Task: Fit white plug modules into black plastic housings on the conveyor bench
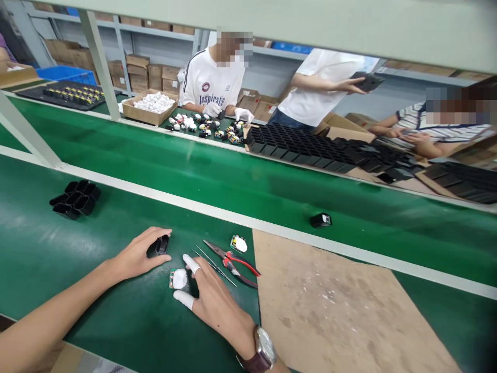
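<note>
My left hand (135, 255) curves its thumb and fingers around a small black plastic casing (162, 244) with its open end showing. In front of my right hand (212, 290) lies a small circuit board with a white top (179, 279). White finger cots cover the thumb and index finger, which are spread on either side of the board. Beyond that hand are metal tweezers (215, 267) and red-handled long-nose pliers (233, 261). A second white-topped circuit board (238, 243) sits past the pliers.
Several black casings (75, 199) stand grouped at the left. A brown cardboard sheet (330, 300) covers the bench at right. One black casing (321, 220) rests on the green belt (217, 178). Across it, co-workers handle parts beside rows of black casings (298, 147) and a box of white pieces (151, 106).
</note>
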The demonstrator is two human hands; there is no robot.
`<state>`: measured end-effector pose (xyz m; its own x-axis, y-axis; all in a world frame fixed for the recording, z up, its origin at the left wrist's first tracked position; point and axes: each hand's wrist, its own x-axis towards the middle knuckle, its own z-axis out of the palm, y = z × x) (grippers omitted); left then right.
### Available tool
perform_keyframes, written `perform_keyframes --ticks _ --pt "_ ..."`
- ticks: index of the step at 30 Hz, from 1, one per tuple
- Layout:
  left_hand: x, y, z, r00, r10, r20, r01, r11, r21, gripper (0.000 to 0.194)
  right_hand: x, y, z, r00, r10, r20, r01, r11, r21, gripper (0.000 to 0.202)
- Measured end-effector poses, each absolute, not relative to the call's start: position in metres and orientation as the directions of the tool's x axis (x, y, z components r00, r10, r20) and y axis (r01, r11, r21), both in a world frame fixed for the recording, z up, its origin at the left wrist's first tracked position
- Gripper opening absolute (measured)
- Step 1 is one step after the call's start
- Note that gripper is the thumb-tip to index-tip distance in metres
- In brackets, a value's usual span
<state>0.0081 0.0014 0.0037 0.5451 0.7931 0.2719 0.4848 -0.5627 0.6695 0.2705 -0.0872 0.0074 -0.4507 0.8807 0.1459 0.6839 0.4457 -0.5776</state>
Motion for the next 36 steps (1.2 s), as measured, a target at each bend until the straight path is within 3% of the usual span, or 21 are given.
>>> perform_keyframes --ticks 5,7,10,12,18,26,36 --pt "0.008 0.0 0.001 0.554 0.789 0.266 0.481 -0.564 0.671 0.059 0.268 -0.086 0.011 -0.424 0.901 0.089 0.656 0.373 -0.656 0.032" --pt "0.008 0.0 0.0 0.552 0.795 0.251 0.486 -0.552 0.677 0.06 0.268 -0.087 0.011 -0.415 0.904 0.098 0.652 0.371 -0.661 0.038" --pt "0.006 0.0 0.0 0.55 0.805 0.222 0.497 -0.53 0.687 0.062 0.269 -0.088 0.008 -0.402 0.91 0.102 0.676 0.37 -0.638 0.073" --pt "0.004 0.001 0.002 0.552 0.806 0.212 0.5 -0.524 0.689 0.066 0.269 -0.088 0.006 -0.414 0.903 0.117 0.683 0.393 -0.615 0.082" --pt "-0.008 0.005 0.01 0.56 0.806 0.19 0.497 -0.51 0.702 0.087 0.263 -0.087 0.001 -0.424 0.864 0.271 0.662 0.5 -0.559 0.047" --pt "0.011 -0.014 0.002 0.626 0.762 0.166 0.481 -0.545 0.687 0.078 0.263 -0.082 0.019 -0.245 0.755 0.608 0.609 0.608 -0.509 0.049" --pt "0.02 -0.021 0.004 0.668 0.689 0.281 0.4 -0.651 0.645 0.081 0.263 -0.089 0.01 -0.305 0.686 0.66 0.729 0.614 -0.302 0.061"
